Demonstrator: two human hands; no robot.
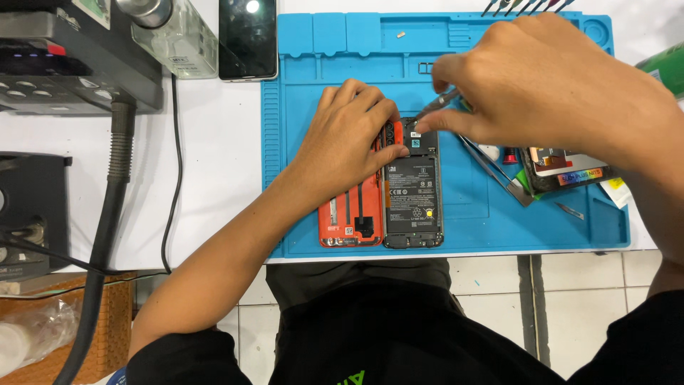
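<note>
An opened phone (413, 196) lies on a blue repair mat (470, 221), its black battery and board exposed. Beside it on the left lies its orange back cover (349, 217), inner side up. My left hand (345, 135) presses down on the top of the cover and phone, fingertips at the phone's upper left. My right hand (541, 78) holds thin metal tweezers (436, 104), whose tip touches the phone's upper board area.
A second tweezers (495, 171) and a detached screen part (566, 170) lie on the mat's right side. A dark phone (247, 39) and a glass bottle (174, 32) stand at the back left, next to a soldering station (71, 64) with hose and cables.
</note>
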